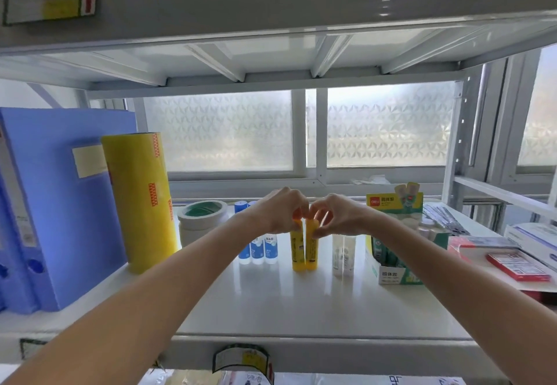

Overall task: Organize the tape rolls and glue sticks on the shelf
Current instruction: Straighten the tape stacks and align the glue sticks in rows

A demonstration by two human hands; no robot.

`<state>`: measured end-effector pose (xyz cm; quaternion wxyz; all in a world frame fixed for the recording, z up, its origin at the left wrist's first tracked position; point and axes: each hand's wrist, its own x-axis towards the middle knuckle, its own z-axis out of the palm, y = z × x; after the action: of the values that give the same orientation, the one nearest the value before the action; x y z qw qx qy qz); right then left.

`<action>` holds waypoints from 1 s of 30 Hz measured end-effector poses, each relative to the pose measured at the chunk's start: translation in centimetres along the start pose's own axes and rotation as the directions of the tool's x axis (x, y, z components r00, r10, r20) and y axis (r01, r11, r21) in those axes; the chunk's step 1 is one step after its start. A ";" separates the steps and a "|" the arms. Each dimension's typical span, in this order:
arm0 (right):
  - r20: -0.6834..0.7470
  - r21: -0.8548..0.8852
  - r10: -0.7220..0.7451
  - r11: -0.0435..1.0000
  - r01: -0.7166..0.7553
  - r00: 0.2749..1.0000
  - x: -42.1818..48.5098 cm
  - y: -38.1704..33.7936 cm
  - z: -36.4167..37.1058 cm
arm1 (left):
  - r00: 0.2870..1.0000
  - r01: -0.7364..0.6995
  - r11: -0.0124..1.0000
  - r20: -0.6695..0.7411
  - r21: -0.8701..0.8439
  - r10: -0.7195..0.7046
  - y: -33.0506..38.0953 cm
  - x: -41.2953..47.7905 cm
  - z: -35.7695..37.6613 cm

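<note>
Two yellow glue sticks stand upright side by side on the white shelf [301,303]. My left hand [278,209] pinches the top of the left yellow glue stick [297,252]. My right hand [337,214] pinches the top of the right yellow glue stick [312,250]. Left of them stand three blue-and-white glue bottles [259,249], with more blue caps behind. Two clear glue sticks [343,253] stand to the right. A white tape roll [202,214] with a green core sits on a white jar, beside a tall yellow tape roll [140,200].
Blue file boxes [45,209] fill the shelf's left end. An open green-and-white glue stick box [394,261] stands at the right, with a red-and-white pack [518,267] and other boxes beyond. The upper shelf [271,7] hangs close overhead. A frosted window is behind.
</note>
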<state>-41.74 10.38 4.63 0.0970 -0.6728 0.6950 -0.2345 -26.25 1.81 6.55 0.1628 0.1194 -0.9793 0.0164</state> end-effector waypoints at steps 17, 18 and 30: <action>0.055 0.071 0.067 0.995 -0.071 0.996 0.9 0.5 0.4 | 0.969 0.162 0.974 0.162 0.157 -0.188 -2.3 1.9 1.4; 0.054 0.064 0.069 0.995 -0.073 0.996 0.8 0.4 0.4 | 0.974 0.159 0.976 0.139 0.150 -0.180 -2.2 1.9 1.3; 0.008 -0.051 0.127 0.991 -0.126 0.992 0.2 0.1 -0.3 | 0.973 0.187 0.981 0.127 0.060 -0.193 -1.5 4.4 0.0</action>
<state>-41.98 10.28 4.89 0.0988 -0.6310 0.7412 -0.2066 -29.96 -0.69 7.92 0.0953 0.2172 -0.9713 0.0159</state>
